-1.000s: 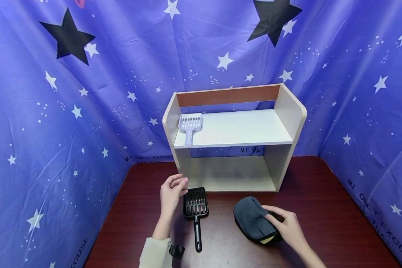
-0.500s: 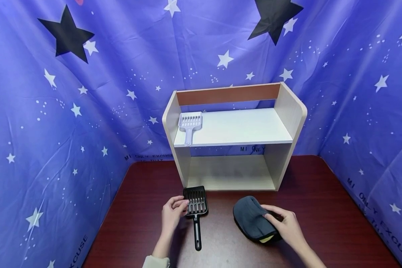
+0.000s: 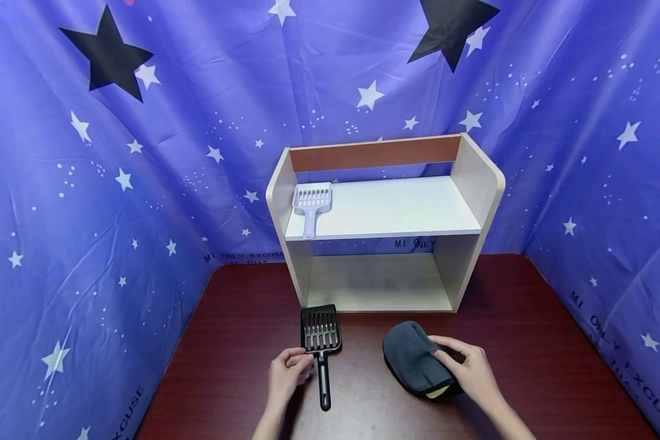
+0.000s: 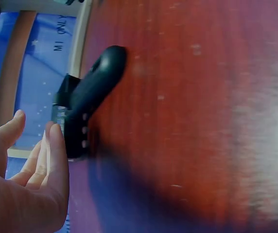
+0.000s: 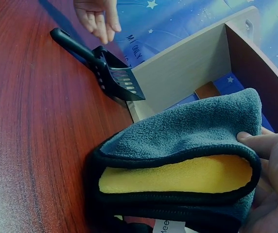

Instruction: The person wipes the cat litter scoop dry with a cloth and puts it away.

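A black slotted litter scoop (image 3: 323, 373) lies on the table, its handle towards me. My left hand (image 3: 288, 375) hovers just left of where handle and head meet. In the left wrist view the thumb and fingers (image 4: 57, 150) are apart with nothing between them, and the scoop stands beyond the fingertips. My right hand (image 3: 471, 368) pinches the edge of a folded microfibre cloth (image 3: 415, 359), dark grey outside and yellow inside. A black border and a white label (image 5: 169, 226) show on the cloth in the right wrist view.
A two-level wooden shelf (image 3: 387, 211) stands at the back of the dark red table (image 3: 220, 342). On the left of its upper board rests a pale lavender slotted scoop (image 3: 310, 215). Blue star-patterned curtains (image 3: 159, 153) surround the table.
My left hand has come down and towards me, from beside the black scoop's head to beside the top of its handle. The right hand and the cloth have stayed in place.
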Demonstrator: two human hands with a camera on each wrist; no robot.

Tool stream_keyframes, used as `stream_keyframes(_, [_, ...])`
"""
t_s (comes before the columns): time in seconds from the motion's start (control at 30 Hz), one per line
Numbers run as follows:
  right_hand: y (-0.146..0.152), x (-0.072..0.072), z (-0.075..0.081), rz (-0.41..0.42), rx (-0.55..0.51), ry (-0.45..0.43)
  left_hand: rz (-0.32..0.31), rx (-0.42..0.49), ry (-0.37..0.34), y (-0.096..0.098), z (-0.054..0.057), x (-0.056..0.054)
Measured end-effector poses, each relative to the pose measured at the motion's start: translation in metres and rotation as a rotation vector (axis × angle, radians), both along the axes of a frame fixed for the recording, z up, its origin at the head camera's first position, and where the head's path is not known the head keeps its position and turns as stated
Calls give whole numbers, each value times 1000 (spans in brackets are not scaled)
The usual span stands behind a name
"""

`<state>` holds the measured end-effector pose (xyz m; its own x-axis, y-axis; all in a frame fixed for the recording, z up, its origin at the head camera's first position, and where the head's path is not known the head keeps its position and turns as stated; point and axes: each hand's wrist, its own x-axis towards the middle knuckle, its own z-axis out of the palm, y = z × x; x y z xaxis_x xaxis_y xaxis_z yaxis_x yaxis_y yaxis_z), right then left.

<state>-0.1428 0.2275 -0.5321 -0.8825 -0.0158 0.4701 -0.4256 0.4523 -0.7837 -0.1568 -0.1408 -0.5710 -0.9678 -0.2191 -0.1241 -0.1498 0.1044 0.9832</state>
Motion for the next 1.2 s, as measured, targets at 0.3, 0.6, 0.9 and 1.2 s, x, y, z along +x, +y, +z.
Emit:
stream_keyframes(0.3, [0, -1, -1, 0, -1, 3, -74, 13, -50, 1, -20, 6])
stream_keyframes(0.6, [-2, 1, 1, 20, -9, 33, -96, -57, -40, 8, -18, 11])
stream_keyframes(0.9, [-3, 1, 0, 6, -26, 12, -25, -361, 27, 23, -18, 12])
stream_keyframes(1.2, [-4, 0, -2, 3, -24, -1, -47, -374, 17, 22, -22, 11])
